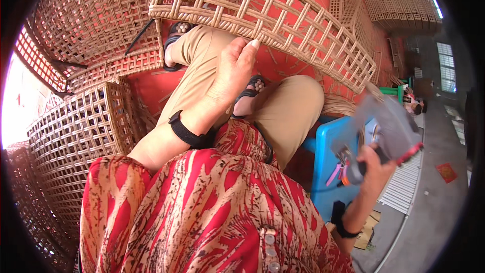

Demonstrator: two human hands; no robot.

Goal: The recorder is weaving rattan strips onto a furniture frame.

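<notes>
**Wicker panel on the lap, tool off to the side**

Going left to right: woven baskets [76, 136] are piling up along the left edge, more lattice pieces [91, 15] stacking behind them. The left hand [230, 73] is reaching up with fingers loosely together and pressing against the lower rim of the panel [262, 15], which is lying tilted over the knees [288, 106], running from top centre down toward the right. Not gripping it, just touching the edge. Sandalled feet are peeking out under the panel. Further right, the right hand [371, 172] is wrapping its fingers around the handle of a grey stapler [389, 131] with a red strip, holding it out over a blue stool [328, 172], well apart from the panel. The tool is blurring a bit, so can't tell details
</notes>
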